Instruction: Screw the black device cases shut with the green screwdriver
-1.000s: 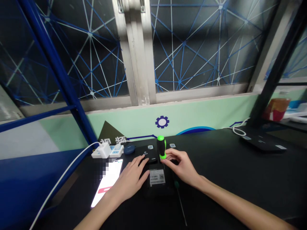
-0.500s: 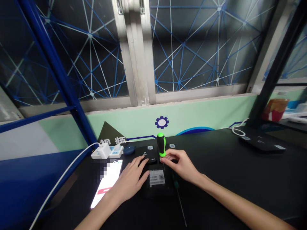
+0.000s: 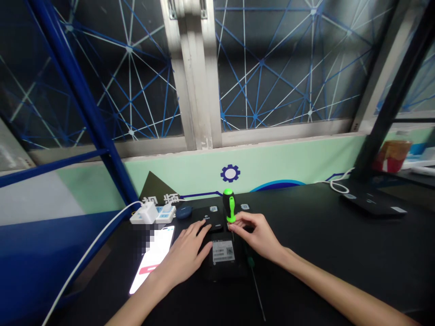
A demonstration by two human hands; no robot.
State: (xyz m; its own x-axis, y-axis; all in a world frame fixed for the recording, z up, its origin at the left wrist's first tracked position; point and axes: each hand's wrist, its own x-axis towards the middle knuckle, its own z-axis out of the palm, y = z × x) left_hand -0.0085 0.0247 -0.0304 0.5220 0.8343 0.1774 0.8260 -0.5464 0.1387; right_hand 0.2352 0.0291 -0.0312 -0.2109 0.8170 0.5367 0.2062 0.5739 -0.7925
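Note:
A black-and-green screwdriver (image 3: 229, 206) stands upright, tip down, at the far end of a flat black device with a white label (image 3: 223, 251). My right hand (image 3: 253, 232) pinches it just below the handle, thumb and fingers closed around the shaft. The tip is too small to make out. My left hand (image 3: 190, 250) lies with fingers stretched, its thumb at the label's left edge and its fingertips on a second black box (image 3: 213, 222) behind. A second screwdriver with a dark green handle (image 3: 250, 262) lies just right of the labelled device, its thin shaft pointing towards me.
Left of my hand lies a lit phone (image 3: 154, 260). Behind it are a white power strip (image 3: 137, 220) with a charger and cable, and a dark blue case (image 3: 184, 212). Another flat black device (image 3: 374, 203) lies far right on the black table (image 3: 316, 235). The wall runs along the back.
The screwdriver's handle has turned in my right hand; its green stripe has moved from the right side towards the front. My left hand stays in place. The view has shifted slightly.

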